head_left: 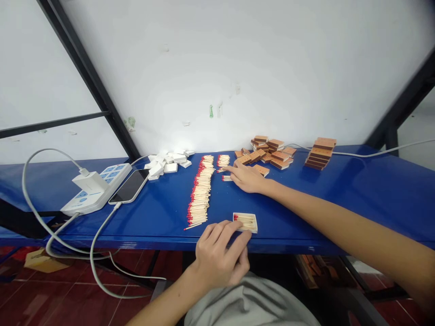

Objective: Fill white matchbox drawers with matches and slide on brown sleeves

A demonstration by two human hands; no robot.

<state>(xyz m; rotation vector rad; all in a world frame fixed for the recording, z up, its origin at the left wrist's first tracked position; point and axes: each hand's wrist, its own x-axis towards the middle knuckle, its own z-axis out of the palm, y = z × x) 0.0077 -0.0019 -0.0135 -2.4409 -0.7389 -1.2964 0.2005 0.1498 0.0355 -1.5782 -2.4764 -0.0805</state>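
Observation:
My left hand [222, 253] is at the table's front edge, its curled fingers holding the near side of a small white matchbox tray [251, 229]. Inside the tray lie several red-tipped matches [245, 221]. Farther back, my right hand [249, 177] has its fingertips closed on a few matches [220, 170] at a small group. Another short group of matches [223, 160] lies just behind, and a few more [226, 178] lie in front, beside the hand. To the left runs a long row of matches [200, 190], heads pointing left.
White empty trays [170, 162] are heaped at the back left. Brown matchboxes [280, 156] lie piled behind my right hand, with a leaning stack [319, 154] farther right. A phone [129, 186], a power strip [84, 201] and white cables [98, 226] occupy the left.

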